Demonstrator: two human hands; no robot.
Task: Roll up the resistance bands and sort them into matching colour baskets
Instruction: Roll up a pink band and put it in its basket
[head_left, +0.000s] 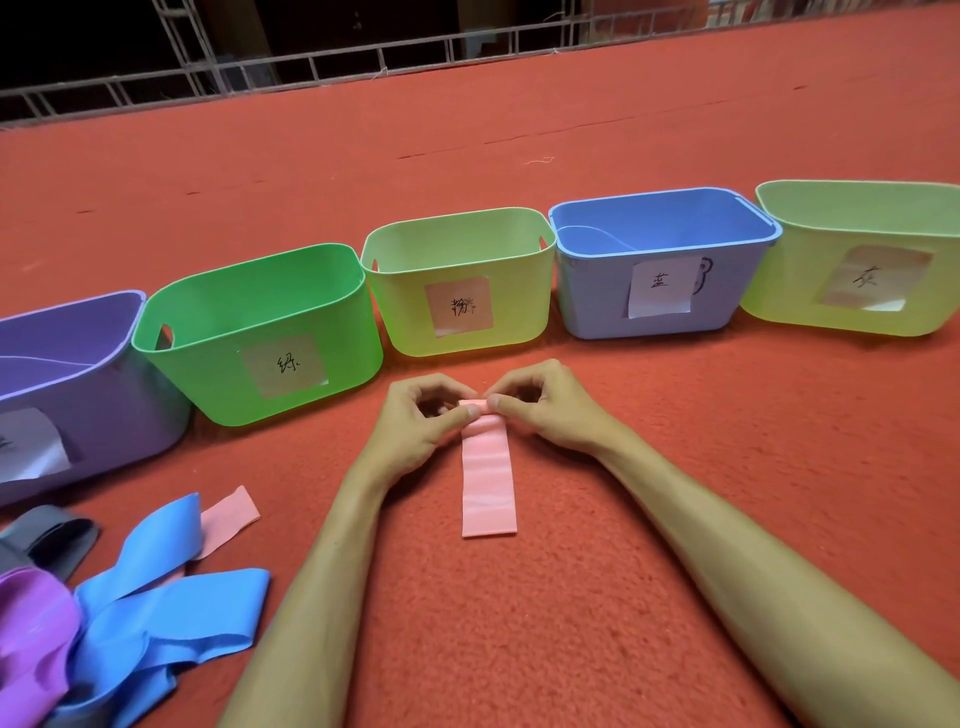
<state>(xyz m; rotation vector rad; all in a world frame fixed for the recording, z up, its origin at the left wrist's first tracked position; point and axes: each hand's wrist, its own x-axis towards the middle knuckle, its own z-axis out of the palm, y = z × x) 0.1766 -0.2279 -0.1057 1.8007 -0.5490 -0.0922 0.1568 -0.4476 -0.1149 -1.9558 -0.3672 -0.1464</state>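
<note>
Left hand (415, 415) and right hand (545, 410) pinching rolled far end of pink band (487, 483) on red carpet (571, 597), five baskets in row behind, loose bands (150, 618) at near left corner

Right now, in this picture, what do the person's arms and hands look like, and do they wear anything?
The left hand and the right hand wear no gloves, and no ring shows. The left forearm and the right forearm are bare down to the picture's edge: no sleeve, watch or bracelet shows.
</note>
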